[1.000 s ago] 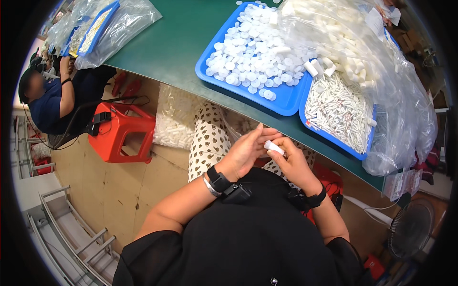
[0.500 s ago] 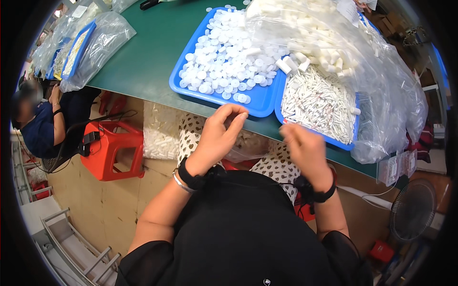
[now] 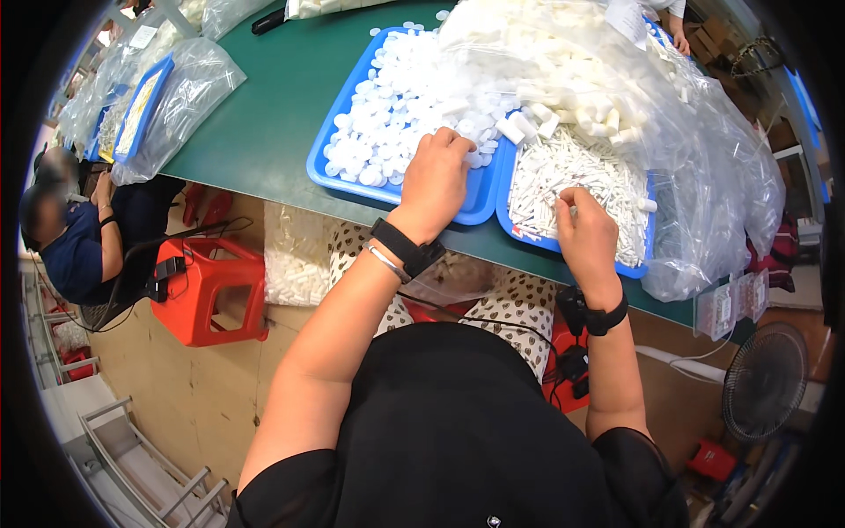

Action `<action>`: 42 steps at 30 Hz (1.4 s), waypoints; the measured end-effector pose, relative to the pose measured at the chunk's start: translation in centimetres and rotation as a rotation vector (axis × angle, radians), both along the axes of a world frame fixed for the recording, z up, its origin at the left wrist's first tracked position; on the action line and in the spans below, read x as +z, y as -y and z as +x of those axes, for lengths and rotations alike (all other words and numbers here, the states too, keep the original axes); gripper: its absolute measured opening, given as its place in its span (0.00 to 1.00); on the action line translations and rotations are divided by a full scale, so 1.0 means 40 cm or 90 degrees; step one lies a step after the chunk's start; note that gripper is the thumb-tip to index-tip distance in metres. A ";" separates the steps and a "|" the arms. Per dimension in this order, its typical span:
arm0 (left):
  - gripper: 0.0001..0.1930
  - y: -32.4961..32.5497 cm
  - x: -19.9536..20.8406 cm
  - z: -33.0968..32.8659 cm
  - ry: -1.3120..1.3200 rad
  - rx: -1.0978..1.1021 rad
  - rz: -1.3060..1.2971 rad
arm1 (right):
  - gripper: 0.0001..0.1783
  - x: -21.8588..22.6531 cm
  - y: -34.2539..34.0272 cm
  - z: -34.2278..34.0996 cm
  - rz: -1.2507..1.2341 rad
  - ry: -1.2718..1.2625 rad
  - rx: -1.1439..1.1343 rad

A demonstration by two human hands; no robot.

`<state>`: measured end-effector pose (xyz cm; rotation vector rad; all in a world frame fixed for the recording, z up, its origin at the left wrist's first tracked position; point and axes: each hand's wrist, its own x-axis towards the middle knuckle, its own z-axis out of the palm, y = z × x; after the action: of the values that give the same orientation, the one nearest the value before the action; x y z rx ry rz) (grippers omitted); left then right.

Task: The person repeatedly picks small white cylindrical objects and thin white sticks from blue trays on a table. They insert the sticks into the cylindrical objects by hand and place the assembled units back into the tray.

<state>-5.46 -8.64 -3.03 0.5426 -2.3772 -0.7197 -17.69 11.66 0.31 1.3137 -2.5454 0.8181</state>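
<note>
My left hand [image 3: 437, 180] reaches over a blue tray [image 3: 322, 181] heaped with translucent white plastic discs [image 3: 387, 123]. Its fingers are bent and drawn together at the discs by the tray's right side; what lies between the fingertips is hidden. My right hand [image 3: 587, 236] is above the front part of a second blue tray [image 3: 503, 195], full of thin white stick-like pieces [image 3: 563, 163]. Thumb and fingers curl together close over the sticks, and anything pinched there is too small to name.
A clear bag of thick white cylinders [image 3: 607, 97] leans over both trays at the back right. The trays stand on a green table [image 3: 255, 132]. At left are a red stool [image 3: 198, 295] and a seated person [image 3: 75, 233]. A fan [image 3: 764, 380] stands at right.
My left hand has moved forward from the table's front edge to the discs. The right hand has come forward and slightly right, over the stick tray.
</note>
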 end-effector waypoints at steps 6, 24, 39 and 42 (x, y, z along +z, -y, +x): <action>0.08 -0.001 0.008 0.009 -0.072 -0.010 0.043 | 0.09 0.055 -0.017 0.038 -0.123 0.224 -0.026; 0.13 -0.061 0.053 0.042 -0.124 -0.114 0.510 | 0.06 0.077 -0.034 0.112 -0.168 0.208 0.055; 0.17 -0.190 0.018 0.142 -0.303 -0.240 1.474 | 0.08 0.077 -0.024 0.154 -0.112 -0.047 0.152; 0.16 -0.195 0.014 0.142 -0.305 -0.217 1.499 | 0.09 0.073 -0.030 0.151 -0.116 -0.087 0.150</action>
<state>0.22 -0.83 -2.46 0.5242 -0.1179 -2.9990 -11.64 12.84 3.21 1.5696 -2.1841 0.9411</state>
